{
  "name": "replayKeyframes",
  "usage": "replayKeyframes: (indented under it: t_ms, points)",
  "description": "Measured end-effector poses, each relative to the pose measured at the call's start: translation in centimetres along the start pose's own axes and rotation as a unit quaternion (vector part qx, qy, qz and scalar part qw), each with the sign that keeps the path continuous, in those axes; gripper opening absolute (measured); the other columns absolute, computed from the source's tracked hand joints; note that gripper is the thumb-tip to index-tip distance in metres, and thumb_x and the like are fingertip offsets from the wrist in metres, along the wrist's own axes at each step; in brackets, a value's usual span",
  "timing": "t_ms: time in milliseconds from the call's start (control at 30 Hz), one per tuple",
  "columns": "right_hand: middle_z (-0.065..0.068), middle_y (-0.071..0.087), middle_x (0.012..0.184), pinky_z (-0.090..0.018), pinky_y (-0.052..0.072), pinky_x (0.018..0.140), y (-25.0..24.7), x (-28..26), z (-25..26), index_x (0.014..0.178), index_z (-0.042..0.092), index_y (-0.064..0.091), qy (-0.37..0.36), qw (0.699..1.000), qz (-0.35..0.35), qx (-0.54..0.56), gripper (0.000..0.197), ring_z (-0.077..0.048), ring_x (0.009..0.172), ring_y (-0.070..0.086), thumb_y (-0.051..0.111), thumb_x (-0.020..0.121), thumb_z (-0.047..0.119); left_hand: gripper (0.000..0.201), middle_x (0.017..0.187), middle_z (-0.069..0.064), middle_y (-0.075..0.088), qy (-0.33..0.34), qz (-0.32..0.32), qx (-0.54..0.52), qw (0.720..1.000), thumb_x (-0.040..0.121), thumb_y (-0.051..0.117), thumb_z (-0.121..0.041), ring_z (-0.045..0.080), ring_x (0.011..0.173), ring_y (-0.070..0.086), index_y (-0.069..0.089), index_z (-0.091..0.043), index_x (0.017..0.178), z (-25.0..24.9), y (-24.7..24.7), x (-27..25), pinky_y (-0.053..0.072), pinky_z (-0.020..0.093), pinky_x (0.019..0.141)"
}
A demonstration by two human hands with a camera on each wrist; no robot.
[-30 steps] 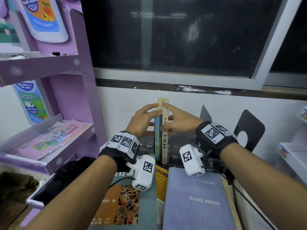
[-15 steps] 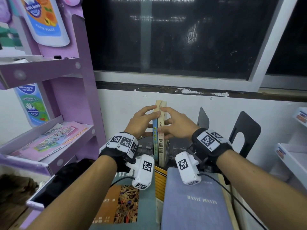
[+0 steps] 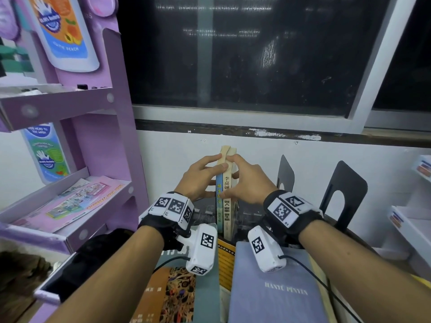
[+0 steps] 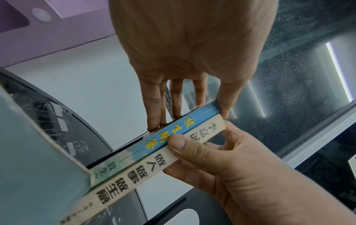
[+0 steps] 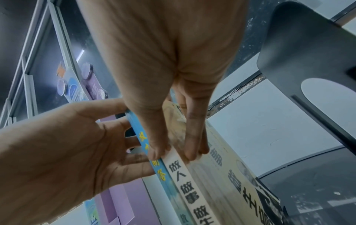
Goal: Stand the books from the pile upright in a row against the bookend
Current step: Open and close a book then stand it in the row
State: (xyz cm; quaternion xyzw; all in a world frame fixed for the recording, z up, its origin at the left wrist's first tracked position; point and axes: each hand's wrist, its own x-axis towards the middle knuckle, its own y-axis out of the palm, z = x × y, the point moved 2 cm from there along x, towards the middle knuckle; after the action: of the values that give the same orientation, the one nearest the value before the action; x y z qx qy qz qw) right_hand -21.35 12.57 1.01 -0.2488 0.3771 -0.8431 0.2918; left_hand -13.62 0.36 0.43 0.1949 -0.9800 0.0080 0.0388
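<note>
Two thin books stand upright side by side near the wall, a blue-spined book (image 3: 219,194) (image 4: 173,134) (image 5: 161,175) and a cream-spined book (image 3: 227,203) (image 4: 146,167) (image 5: 192,190). My left hand (image 3: 217,162) (image 4: 192,106) holds them from the left, fingers flat on the blue cover and thumb at the top of the spines. My right hand (image 3: 229,173) (image 5: 177,149) grips from the right, thumb on the spines and fingers on the cream cover. Two black bookends (image 3: 285,176) (image 3: 342,190) (image 5: 308,60) stand to the right, apart from the books.
A pile lies flat in front: a grey-blue book (image 3: 275,287), a teal book with orange art (image 3: 172,294) and a yellow-orange one (image 3: 225,259) between them. A purple display shelf (image 3: 70,108) stands close on the left. White trays (image 3: 415,220) sit at the right, with the wall and window behind.
Both hands keep their hold on the two upright books. My right wrist has shifted slightly left and down; the books have barely moved.
</note>
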Motion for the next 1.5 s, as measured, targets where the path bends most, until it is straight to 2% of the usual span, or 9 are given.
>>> replayKeyframes:
  t_ms: [367, 467, 533, 700, 933, 1000, 1133, 1300, 1500]
  points:
    - [0.000, 0.052, 0.100, -0.008, 0.036, 0.057, 0.0, -0.1, -0.1, 0.143, 0.025, 0.033, 0.000, 1.000, -0.002, 0.011, 0.093, -0.019, 0.103, 0.059, 0.087, 0.068, 0.020, 0.035, 0.094, 0.001, 0.070, -0.003, -0.001, 0.016, 1.000, 0.093, 0.061, -0.027, 0.015, 0.081, 0.068, 0.056, -0.028, 0.128, -0.1, 0.1, -0.1, 0.058, 0.027, 0.059]
    - [-0.006, 0.058, 0.111, -0.013, 0.040, 0.060, 0.1, -0.2, 0.0, 0.144, 0.027, 0.030, 0.002, 1.000, 0.004, 0.003, 0.093, -0.021, 0.106, 0.060, 0.086, 0.069, 0.023, 0.035, 0.092, 0.001, 0.071, -0.007, -0.004, 0.022, 1.000, 0.092, 0.061, -0.027, 0.015, 0.081, 0.068, 0.056, -0.029, 0.127, -0.3, 0.1, -0.2, 0.058, 0.028, 0.059]
    - [-0.009, 0.059, 0.119, -0.019, 0.044, 0.067, 0.2, -0.4, 0.2, 0.145, 0.028, 0.028, 0.005, 1.000, 0.009, -0.001, 0.094, -0.021, 0.105, 0.060, 0.085, 0.071, 0.024, 0.035, 0.092, 0.001, 0.071, -0.012, -0.004, 0.029, 1.000, 0.092, 0.061, -0.027, 0.016, 0.082, 0.068, 0.056, -0.029, 0.127, -0.4, 0.1, -0.3, 0.058, 0.028, 0.060]
    - [-0.010, 0.060, 0.124, -0.021, 0.045, 0.073, 0.0, -0.8, 0.6, 0.148, 0.028, 0.022, 0.022, 0.999, 0.022, 0.013, 0.092, -0.022, 0.112, 0.060, 0.080, 0.077, 0.024, 0.035, 0.092, 0.000, 0.069, -0.024, -0.002, 0.047, 0.999, 0.096, 0.055, -0.027, 0.015, 0.081, 0.066, 0.052, -0.030, 0.130, -0.9, 0.2, -0.8, 0.058, 0.030, 0.066]
    - [-0.012, 0.057, 0.130, -0.025, 0.046, 0.077, -0.7, -2.0, 1.8, 0.148, 0.020, 0.021, 0.045, 0.998, 0.037, 0.011, 0.085, -0.025, 0.116, 0.057, 0.075, 0.082, 0.024, 0.037, 0.102, -0.005, 0.066, -0.037, 0.015, 0.069, 0.997, 0.098, 0.051, -0.030, 0.016, 0.088, 0.064, 0.047, -0.026, 0.135, -1.8, 0.2, -2.4, 0.054, 0.041, 0.087]
    - [-0.014, 0.056, 0.131, -0.026, 0.046, 0.079, -1.0, -2.6, 2.3, 0.147, 0.018, 0.022, 0.049, 0.998, 0.038, 0.006, 0.083, -0.026, 0.117, 0.056, 0.074, 0.083, 0.025, 0.040, 0.111, -0.002, 0.064, -0.043, 0.017, 0.085, 0.995, 0.097, 0.051, -0.032, 0.018, 0.092, 0.062, 0.045, -0.024, 0.136, -2.1, -0.1, -3.1, 0.054, 0.042, 0.087]
    - [-0.014, 0.052, 0.136, -0.029, 0.045, 0.085, -1.4, -3.8, 3.6, 0.147, 0.016, 0.023, 0.054, 0.998, 0.032, -0.003, 0.082, -0.027, 0.118, 0.054, 0.073, 0.083, 0.027, 0.045, 0.126, 0.003, 0.057, -0.046, 0.010, 0.117, 0.992, 0.097, 0.053, -0.033, 0.022, 0.098, 0.059, 0.042, -0.022, 0.139, -2.8, -0.9, -4.8, 0.055, 0.037, 0.079]
    - [-0.013, 0.041, 0.147, -0.031, 0.041, 0.094, -1.5, -5.7, 5.6, 0.150, 0.017, 0.020, 0.043, 0.998, 0.037, -0.034, 0.085, -0.029, 0.127, 0.048, 0.071, 0.084, 0.035, 0.044, 0.129, 0.004, 0.058, -0.044, 0.000, 0.167, 0.985, 0.096, 0.054, -0.033, 0.025, 0.107, 0.059, 0.043, -0.023, 0.137, -3.4, -2.3, -7.0, 0.050, 0.038, 0.084]
    - [-0.009, 0.041, 0.147, -0.031, 0.040, 0.093, -0.7, -7.9, 7.3, 0.149, 0.017, 0.024, 0.051, 0.993, 0.078, -0.070, 0.081, -0.027, 0.126, 0.047, 0.066, 0.086, 0.043, 0.041, 0.128, 0.002, 0.060, -0.045, -0.022, 0.208, 0.977, 0.095, 0.054, -0.034, 0.025, 0.114, 0.057, 0.048, -0.021, 0.133, -3.6, -4.1, -9.9, 0.043, 0.036, 0.088]
